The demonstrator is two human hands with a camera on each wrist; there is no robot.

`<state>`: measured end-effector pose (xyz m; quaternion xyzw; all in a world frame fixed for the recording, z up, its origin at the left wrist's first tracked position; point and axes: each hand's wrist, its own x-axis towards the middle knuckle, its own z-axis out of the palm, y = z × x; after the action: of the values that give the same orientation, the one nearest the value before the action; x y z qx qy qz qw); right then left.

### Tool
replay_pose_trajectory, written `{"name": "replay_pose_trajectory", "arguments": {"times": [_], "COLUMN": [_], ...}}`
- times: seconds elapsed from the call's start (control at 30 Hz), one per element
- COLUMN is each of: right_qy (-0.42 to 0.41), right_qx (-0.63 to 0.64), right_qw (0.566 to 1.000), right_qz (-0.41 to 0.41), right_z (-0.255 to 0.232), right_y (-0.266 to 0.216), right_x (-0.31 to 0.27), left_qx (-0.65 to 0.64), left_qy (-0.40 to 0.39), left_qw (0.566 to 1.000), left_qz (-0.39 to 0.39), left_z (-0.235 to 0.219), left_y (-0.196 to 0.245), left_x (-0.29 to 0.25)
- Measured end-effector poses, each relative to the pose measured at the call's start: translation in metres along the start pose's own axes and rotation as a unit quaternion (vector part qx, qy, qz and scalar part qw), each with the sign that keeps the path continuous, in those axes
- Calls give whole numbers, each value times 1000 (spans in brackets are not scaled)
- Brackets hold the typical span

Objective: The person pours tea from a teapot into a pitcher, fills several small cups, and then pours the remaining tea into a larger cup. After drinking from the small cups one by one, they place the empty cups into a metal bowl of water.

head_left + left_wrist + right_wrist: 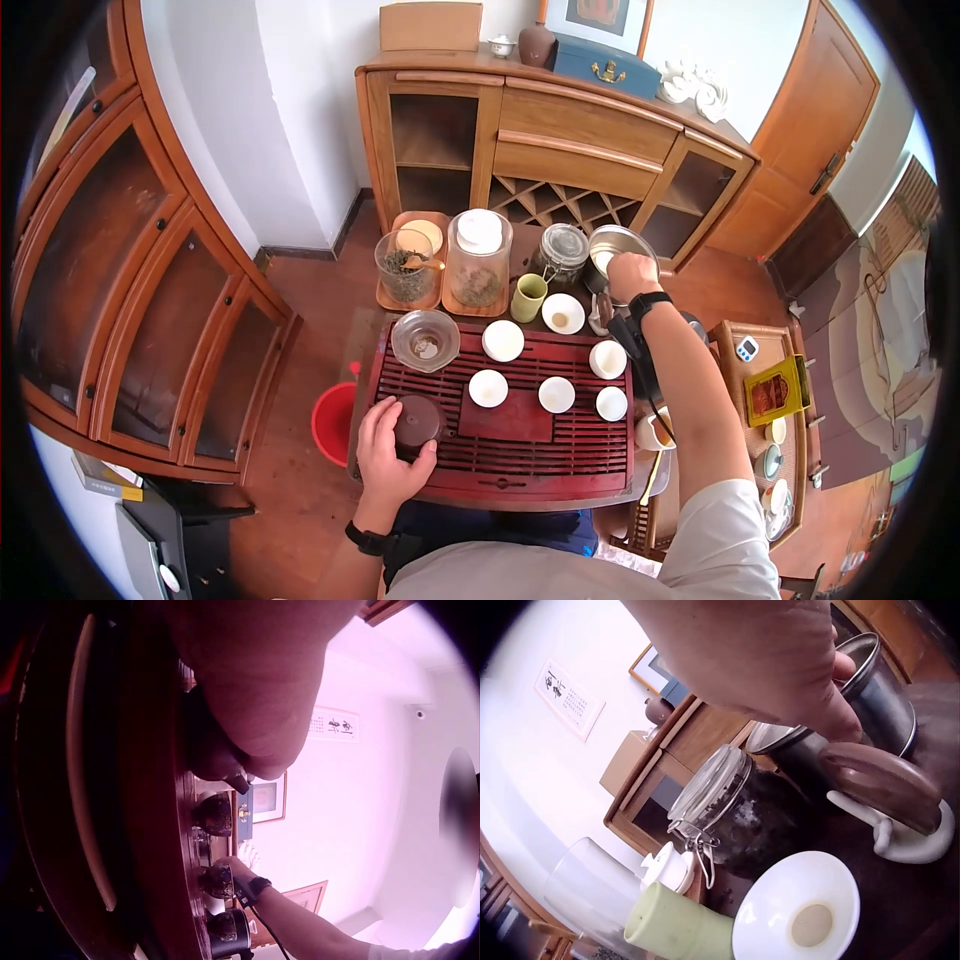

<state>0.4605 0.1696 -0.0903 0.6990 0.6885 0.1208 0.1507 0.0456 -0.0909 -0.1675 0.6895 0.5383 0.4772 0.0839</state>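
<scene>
At the left of the red slatted tea tray, my left hand holds a dark brown teapot, fingers on one side and thumb on the other. Its spout points away in the left wrist view. My right hand reaches to the metal pot at the back right. Its fingers bend over the rim in the right wrist view; I cannot tell what they hold. Close below that hand is a brown rounded piece beside a white figure. Several cups, including a white-lined cup, stand on the tray.
Behind the tray are a glass bowl, a tea-leaf jar, a white-lidded canister, a clamp jar, a green cup and a white dish. A red bucket stands left; a side table stands right.
</scene>
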Motion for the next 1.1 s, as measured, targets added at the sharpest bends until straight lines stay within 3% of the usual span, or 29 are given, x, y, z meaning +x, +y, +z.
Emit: {"name": "replay_pose_trajectory", "arguments": {"times": [0.53,0.63,0.73,0.97,1.1], "right_qy": [92,138,236,321,395], "right_qx": [-54,-65,-52,64,138], "right_qw": [994,988,967,934,883], "right_qz": [-20,-38,-78,-144,-213], "right_z": [-16,-27,-43,-124,-150], "right_y": [20,36,56,55,36], "right_x": [-21,-27,-35,-119,-185], "left_qx": [-3,0,9,79,133], "left_qy": [11,12,2,5,49], "left_qw": [1000,1000,1000,996,989], "left_qz": [9,13,18,36,49], "left_z": [1,2,0,-2,-8], "left_y": [1,-1,2,9,21], "left_x": [0,-1,-1,-1,2]}}
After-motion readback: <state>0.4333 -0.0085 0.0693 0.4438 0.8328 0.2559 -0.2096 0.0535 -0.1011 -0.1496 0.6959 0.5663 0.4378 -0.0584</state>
